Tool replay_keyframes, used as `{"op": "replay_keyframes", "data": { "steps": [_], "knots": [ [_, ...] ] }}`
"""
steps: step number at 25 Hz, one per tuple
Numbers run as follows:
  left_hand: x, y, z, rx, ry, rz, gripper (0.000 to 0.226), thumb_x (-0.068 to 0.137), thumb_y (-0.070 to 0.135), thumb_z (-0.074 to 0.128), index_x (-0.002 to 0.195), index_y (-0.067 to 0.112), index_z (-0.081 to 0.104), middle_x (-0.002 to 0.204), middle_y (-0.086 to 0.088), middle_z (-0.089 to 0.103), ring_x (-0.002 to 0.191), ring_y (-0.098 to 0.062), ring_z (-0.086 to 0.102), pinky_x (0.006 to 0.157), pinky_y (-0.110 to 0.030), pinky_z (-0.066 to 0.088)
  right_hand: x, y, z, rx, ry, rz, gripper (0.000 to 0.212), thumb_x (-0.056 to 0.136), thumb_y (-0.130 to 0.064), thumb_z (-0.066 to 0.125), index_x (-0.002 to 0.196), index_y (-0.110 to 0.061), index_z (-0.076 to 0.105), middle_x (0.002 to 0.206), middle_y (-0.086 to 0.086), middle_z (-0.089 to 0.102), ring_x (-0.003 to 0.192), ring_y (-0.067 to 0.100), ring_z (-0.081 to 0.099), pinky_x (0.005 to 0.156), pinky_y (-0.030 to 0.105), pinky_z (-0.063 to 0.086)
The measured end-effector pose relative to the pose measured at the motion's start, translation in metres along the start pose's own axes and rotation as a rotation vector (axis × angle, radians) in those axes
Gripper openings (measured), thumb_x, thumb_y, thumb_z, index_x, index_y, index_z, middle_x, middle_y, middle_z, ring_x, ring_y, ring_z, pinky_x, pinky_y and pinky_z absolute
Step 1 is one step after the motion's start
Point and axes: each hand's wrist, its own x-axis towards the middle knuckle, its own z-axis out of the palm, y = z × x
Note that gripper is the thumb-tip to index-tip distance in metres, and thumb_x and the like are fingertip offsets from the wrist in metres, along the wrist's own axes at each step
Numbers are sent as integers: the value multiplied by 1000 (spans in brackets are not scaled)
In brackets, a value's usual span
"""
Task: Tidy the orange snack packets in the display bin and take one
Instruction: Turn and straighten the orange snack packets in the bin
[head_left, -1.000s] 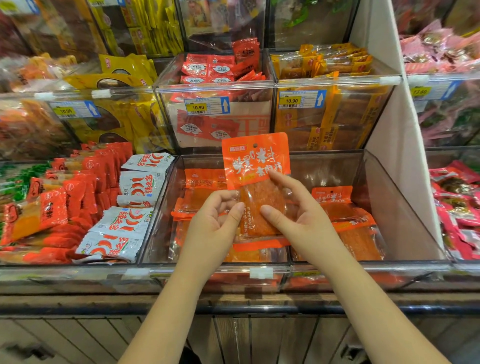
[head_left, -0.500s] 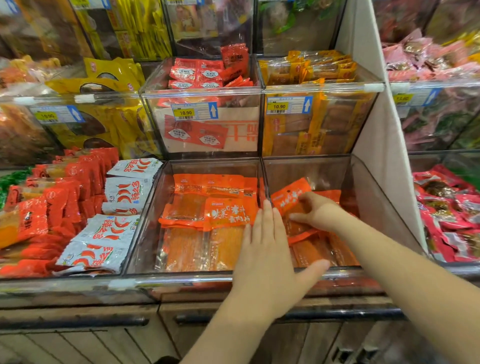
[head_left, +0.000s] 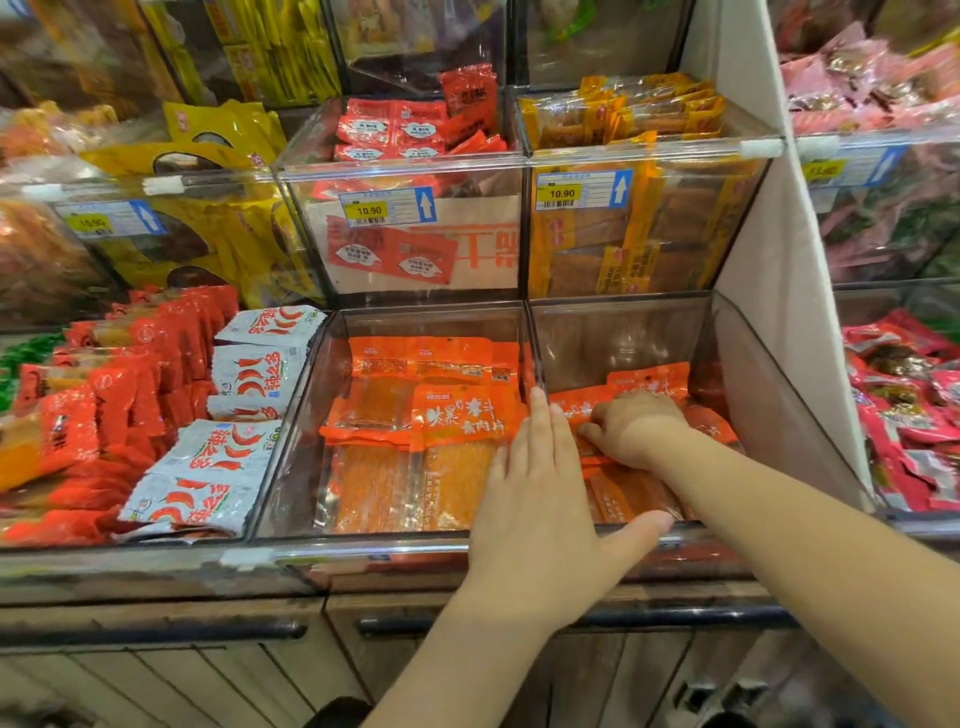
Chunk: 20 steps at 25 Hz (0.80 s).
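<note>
Packets (head_left: 647, 382), orange, lie flat in clear display bin (head_left: 753, 415): prob. light, floppy, slick film; best pinched at sealed top edge. R hand (head_left: 636, 428) fingers curl onto one, right compartment; L hand (head_left: 540, 493) flat, fingers straight, over divider (head_left: 530, 338).

Item 1: left hand (head_left: 540, 499), bare; the back, four fingers and thumb are shown in full.
Item 2: right hand (head_left: 636, 431), bare; only the back and knuckles are shown, the fingertips being hidden.
Item 3: left forearm (head_left: 467, 649) and right forearm (head_left: 805, 545), bare to the frame edge, slender and smooth.
Item 4: dark rounded form (head_left: 337, 712) at the lower edge; it cannot be identified.
</note>
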Motion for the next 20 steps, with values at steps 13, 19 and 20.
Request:
{"op": "replay_keyframes", "data": {
  "steps": [13,19,20],
  "knots": [
    [17,-111,-69,45,-25,-407,70,90,68,56,134,14,46,133,-10,52,124,-30,53,97,-44,49,-68,-52,-36,763,472,-205,43,108,-25,40,148,-10,47,147,13,54,137,27,48,112,33,35],
    [19,-99,-63,-43,-118,-519,100,75,65,78,143,9,30,147,-13,44,130,-33,53,99,-45,48,-91,-91,-18,752,350,-160,71,108,-34,37,162,-11,-3,170,11,8,154,29,23,120,42,29],
    [19,-98,-61,-79,-123,-533,101,76,60,80,145,8,28,149,-14,40,131,-34,52,101,-44,47,-91,-92,-18,724,358,-147,72,108,-33,37,162,-11,-4,170,11,9,152,30,26,119,42,32]
  ]
}}
